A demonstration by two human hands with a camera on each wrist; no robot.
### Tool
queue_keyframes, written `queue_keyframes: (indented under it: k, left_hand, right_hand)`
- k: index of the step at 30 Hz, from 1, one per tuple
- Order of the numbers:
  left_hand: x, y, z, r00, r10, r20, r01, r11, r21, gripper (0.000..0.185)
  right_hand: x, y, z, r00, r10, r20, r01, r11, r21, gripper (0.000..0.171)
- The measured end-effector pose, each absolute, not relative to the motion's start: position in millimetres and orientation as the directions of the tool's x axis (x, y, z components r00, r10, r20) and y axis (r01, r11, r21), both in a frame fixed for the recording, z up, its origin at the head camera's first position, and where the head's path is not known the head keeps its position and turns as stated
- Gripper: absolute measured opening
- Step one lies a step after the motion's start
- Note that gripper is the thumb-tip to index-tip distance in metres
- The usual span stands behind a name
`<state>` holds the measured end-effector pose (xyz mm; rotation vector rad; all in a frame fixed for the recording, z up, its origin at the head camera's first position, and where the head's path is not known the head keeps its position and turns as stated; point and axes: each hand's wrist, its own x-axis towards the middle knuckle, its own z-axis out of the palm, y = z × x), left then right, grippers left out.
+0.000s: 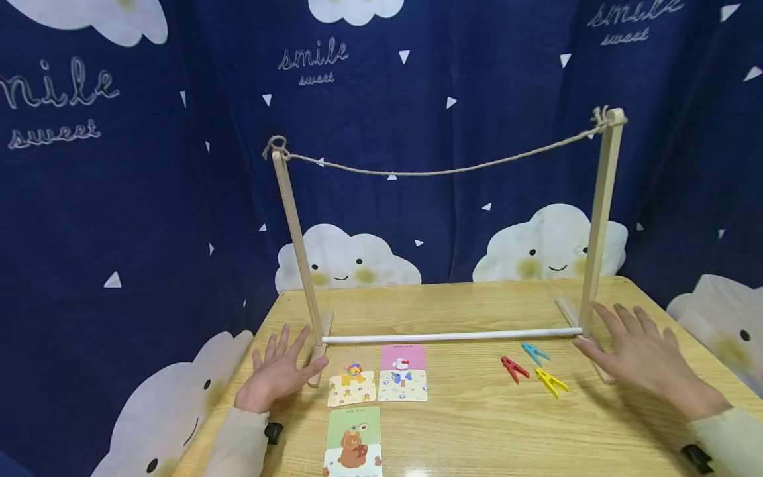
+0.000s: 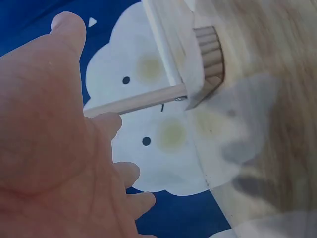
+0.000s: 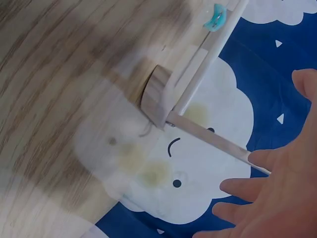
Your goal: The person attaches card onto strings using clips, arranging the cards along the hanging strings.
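Observation:
A wooden frame stands on the table, with two upright posts, a white crossbar (image 1: 453, 336) low down and a sagging twine (image 1: 417, 173) tied between the post tops. Beside the left post (image 1: 298, 245) my left hand (image 1: 279, 371) is spread, fingers straight, holding nothing. My right hand (image 1: 646, 354) is likewise spread next to the right post (image 1: 601, 225); its fingers overlap the post's foot in the head view. Both wrist views show bare palms, the left hand (image 2: 54, 144) and the right hand (image 3: 282, 183), with extended fingers.
Three picture cards lie on the left: a lion card (image 1: 352, 377), a pink-topped card (image 1: 403, 372) and a bear card (image 1: 353, 442). To the right are red (image 1: 514, 369), blue (image 1: 535, 352) and yellow clothespins (image 1: 551, 381). A dark blue cloud-print curtain (image 1: 369, 106) surrounds the wooden table (image 1: 465, 437).

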<state>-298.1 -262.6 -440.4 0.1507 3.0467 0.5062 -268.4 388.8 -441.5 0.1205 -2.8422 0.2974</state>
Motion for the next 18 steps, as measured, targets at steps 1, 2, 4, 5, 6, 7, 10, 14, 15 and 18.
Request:
queue_keyframes:
  k: [1, 2, 4, 5, 6, 7, 10, 14, 15, 18]
  left_hand:
    - [-297, -262, -440, -0.994, 0.108, -0.029, 0.093, 0.939, 0.330, 0.099]
    - [-296, -260, -439, -0.993, 0.113, -0.025, 0.098, 0.938, 0.334, 0.098]
    - [-293, -258, -437, -0.992, 0.122, -0.016, 0.109, 0.934, 0.342, 0.098]
    - [-292, -257, -436, -0.992, 0.126, -0.012, 0.115, 0.932, 0.343, 0.099]
    - [-291, -256, -435, -0.991, 0.132, -0.006, 0.122, 0.929, 0.349, 0.098]
    - [-290, -254, -434, -0.991, 0.137, -0.001, 0.128, 0.928, 0.351, 0.099]
    - [-286, -250, -433, -0.988, 0.150, 0.018, 0.147, 0.921, 0.362, 0.100]
    - [-281, -244, -434, -0.980, 0.191, 0.052, 0.196, 0.901, 0.387, 0.098]
    - [-280, -242, -435, -0.977, 0.205, 0.054, 0.210, 0.896, 0.391, 0.098]
    - [-278, -237, -437, -0.966, 0.252, 0.064, 0.256, 0.879, 0.402, 0.103]
  right_hand:
    - [-268, 388, -441, -0.953, -0.063, 0.297, -0.121, 0.976, -0.180, 0.095]
    - [-268, 386, -441, -0.947, -0.074, 0.311, -0.132, 0.976, -0.172, 0.094]
    - [-267, 383, -440, -0.937, -0.094, 0.337, -0.157, 0.974, -0.163, 0.092]
    - [-267, 382, -439, -0.930, -0.106, 0.351, -0.173, 0.971, -0.167, 0.091]
    - [-266, 380, -439, -0.925, -0.113, 0.362, -0.186, 0.967, -0.176, 0.090]
    - [-265, 378, -439, -0.919, -0.117, 0.376, -0.199, 0.962, -0.186, 0.089]
    - [-263, 372, -438, -0.907, -0.123, 0.404, -0.229, 0.947, -0.227, 0.086]
    - [-260, 365, -437, -0.900, -0.129, 0.417, -0.260, 0.926, -0.275, 0.084]
    - [-260, 364, -438, -0.897, -0.134, 0.422, -0.272, 0.919, -0.286, 0.083]
    - [-259, 360, -440, -0.882, -0.164, 0.442, -0.320, 0.897, -0.306, 0.080]
